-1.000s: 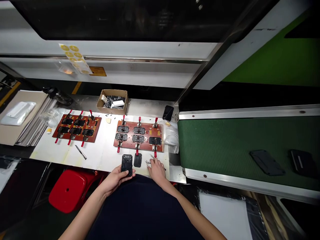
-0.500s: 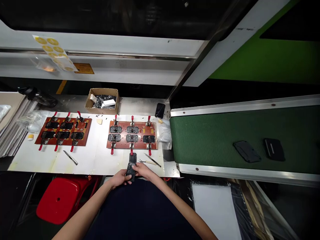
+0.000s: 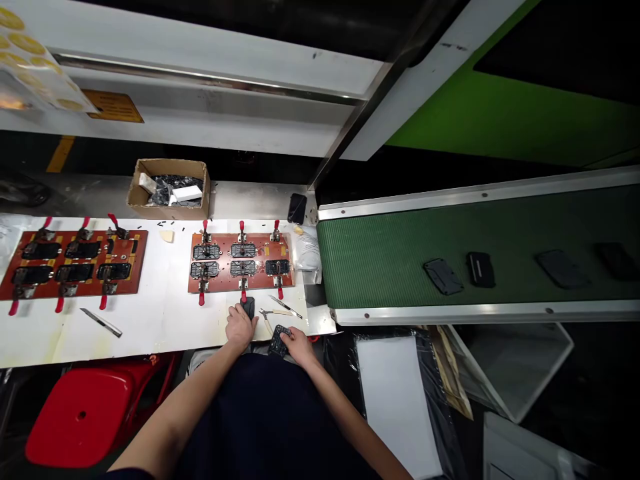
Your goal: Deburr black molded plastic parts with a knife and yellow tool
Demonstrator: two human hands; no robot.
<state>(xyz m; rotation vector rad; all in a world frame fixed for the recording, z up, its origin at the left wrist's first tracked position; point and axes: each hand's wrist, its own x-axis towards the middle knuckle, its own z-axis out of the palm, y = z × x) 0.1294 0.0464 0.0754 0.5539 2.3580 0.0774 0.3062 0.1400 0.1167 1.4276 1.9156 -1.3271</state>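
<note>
My right hand (image 3: 299, 347) pinches a black plastic case part (image 3: 279, 341) with its ribbed inner side showing, just over the table's front edge. With fingers and thumb closed around it, my left hand (image 3: 241, 327) is on a second, smooth black plastic cover (image 3: 248, 306), which lies on the white table top below the right-hand fixture. This reddish-brown fixture board (image 3: 260, 287) carries several black case parts under red-handled toggle clamps. Between the hands and the board lie a pair of nippers (image 3: 267, 317) and a craft knife (image 3: 286, 306).
Another fixture board (image 3: 143, 260) with clamped black parts stands at the left, a knife (image 3: 101, 322) before it. A cardboard box (image 3: 167, 212) of small parts stands behind. To the right runs a green conveyor belt (image 3: 370, 267) carrying several black cases. A red stool (image 3: 80, 413) is lower left.
My hands have parted: the left went from the held case part to the cover on the table, while the right keeps the part and moved right. The view has turned right.
</note>
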